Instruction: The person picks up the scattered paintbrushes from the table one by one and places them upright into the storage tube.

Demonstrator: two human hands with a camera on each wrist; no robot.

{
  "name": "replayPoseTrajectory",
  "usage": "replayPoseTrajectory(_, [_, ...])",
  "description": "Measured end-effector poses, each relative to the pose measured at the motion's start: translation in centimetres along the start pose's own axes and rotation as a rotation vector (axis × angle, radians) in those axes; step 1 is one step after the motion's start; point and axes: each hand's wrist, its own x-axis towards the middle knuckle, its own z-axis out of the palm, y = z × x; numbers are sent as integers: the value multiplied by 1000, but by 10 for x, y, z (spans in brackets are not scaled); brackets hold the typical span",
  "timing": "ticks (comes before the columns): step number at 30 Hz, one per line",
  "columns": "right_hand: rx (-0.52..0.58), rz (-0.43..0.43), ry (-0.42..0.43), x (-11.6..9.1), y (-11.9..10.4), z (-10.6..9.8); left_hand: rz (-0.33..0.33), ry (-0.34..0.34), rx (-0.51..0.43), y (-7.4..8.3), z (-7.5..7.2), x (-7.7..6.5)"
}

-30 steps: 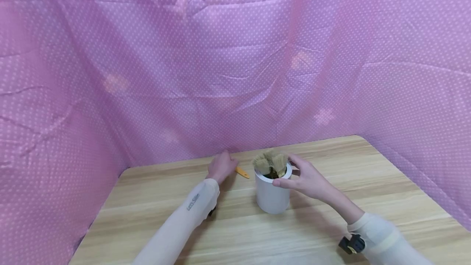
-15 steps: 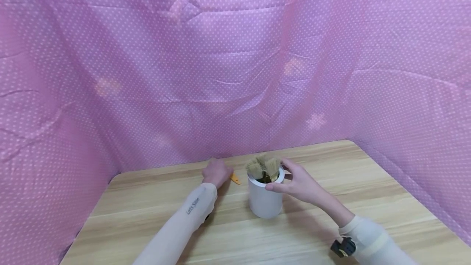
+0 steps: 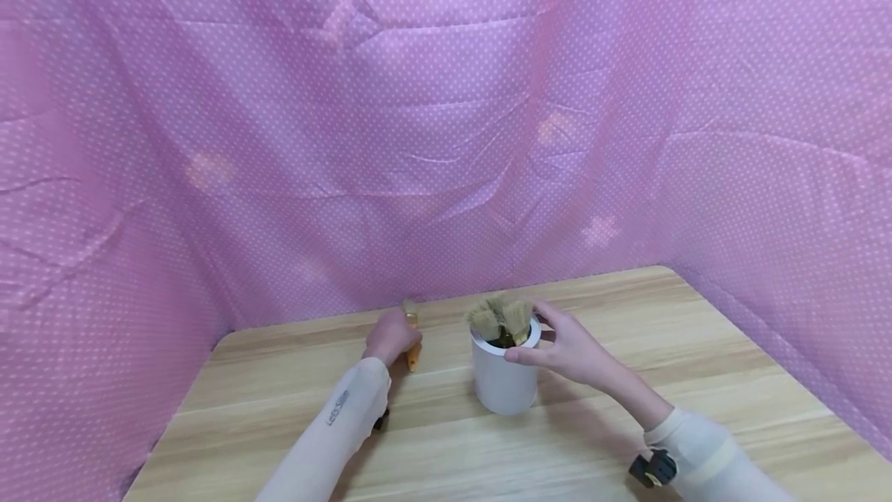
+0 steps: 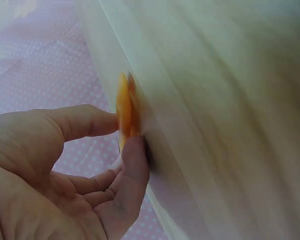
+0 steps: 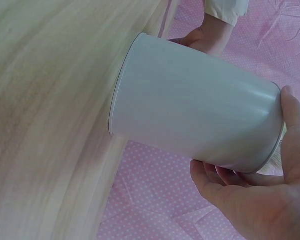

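Observation:
My left hand (image 3: 392,335) pinches the orange handle (image 4: 123,107) of a paintbrush (image 3: 413,358) between thumb and fingers, low over the table's back part. The brush's pale bristles (image 3: 409,306) point toward the back edge and its handle end toward me. To the right stands a white cylindrical pot (image 3: 505,384), upright on the table. Several brushes with beige bristles (image 3: 517,318) stick up out of it; their handles are hidden inside. My right hand (image 3: 573,348) grips the pot near its rim from the right, thumb in front and fingers behind, as the right wrist view (image 5: 250,200) also shows.
The pale wood-grain table (image 3: 627,409) has rounded back corners. Pink dotted cloth (image 3: 446,138) hangs closely behind it and along both sides. A dark strapped device (image 3: 653,469) sits at my right wrist.
My left hand has moved left and slightly toward me with the brush, which has turned from slanting to pointing nearly straight back. The right hand keeps its hold on the pot.

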Motion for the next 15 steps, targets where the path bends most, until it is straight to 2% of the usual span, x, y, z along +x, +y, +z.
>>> replayPoseTrajectory(2, [-2,12,3,-1,0,-1,-17,-10,-21,-4,0,0])
replayPoseTrajectory(8, [-12,9,10,-1,0,-3,-7,-52,-94,-15,-5,-1])
replayPoseTrajectory(15, [5,-13,7,-1,0,1,-29,-111,-320,-27,-11,-10])
